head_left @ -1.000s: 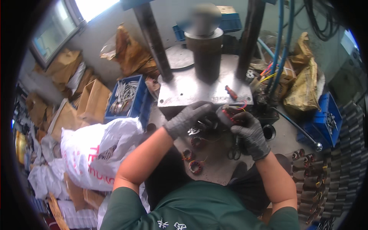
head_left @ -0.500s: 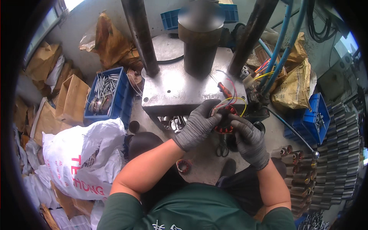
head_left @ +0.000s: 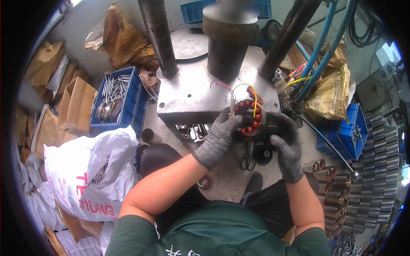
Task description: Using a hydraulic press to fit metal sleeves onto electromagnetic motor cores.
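Note:
A motor stator (head_left: 259,123), a metal ring lined with red windings, is held up just in front of the press plate. Gloved in grey, my left hand (head_left: 218,138) grips its left side, thumb at the opening. Red, yellow and pale lead wires (head_left: 233,100) rise from the stator near those fingers. To its right, my right hand (head_left: 287,147) has thumb and fingers apart and holds nothing I can see; whether its fingertips touch the ring I cannot tell. A screwdriver with an orange-red handle (head_left: 257,96) lies on the plate behind, partly hidden by the stator.
The metal press plate (head_left: 188,100) stands ahead, with a thick ram (head_left: 226,55) and two posts. Scissors (head_left: 247,161) and another wound stator (head_left: 206,182) lie below. Blue bins (head_left: 137,100) and a white sack (head_left: 85,170) are left; stacked metal cores (head_left: 376,170) are right.
The stator has turned so its opening and red windings show more, and its wires now lean left. My right hand has opened and moved off to the right; my left still grips it.

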Available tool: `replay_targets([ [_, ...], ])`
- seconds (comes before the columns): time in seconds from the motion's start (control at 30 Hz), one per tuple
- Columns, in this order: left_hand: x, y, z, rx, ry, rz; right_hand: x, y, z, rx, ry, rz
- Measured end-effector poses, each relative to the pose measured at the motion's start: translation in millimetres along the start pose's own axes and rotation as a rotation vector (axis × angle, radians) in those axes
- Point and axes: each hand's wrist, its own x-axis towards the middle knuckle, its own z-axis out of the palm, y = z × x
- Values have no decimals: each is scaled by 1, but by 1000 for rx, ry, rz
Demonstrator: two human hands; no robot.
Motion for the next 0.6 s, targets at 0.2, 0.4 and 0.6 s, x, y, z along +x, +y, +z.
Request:
replay_targets([
  [0.2,-9,-19,9,285,-208,-2,7,30,17,665,109,359],
  [0.4,1,-16,1,851,-36,286,7,18,3,884,162,673],
  [0.6,0,2,-1,486,38,16,0,33,1,843,185,723],
])
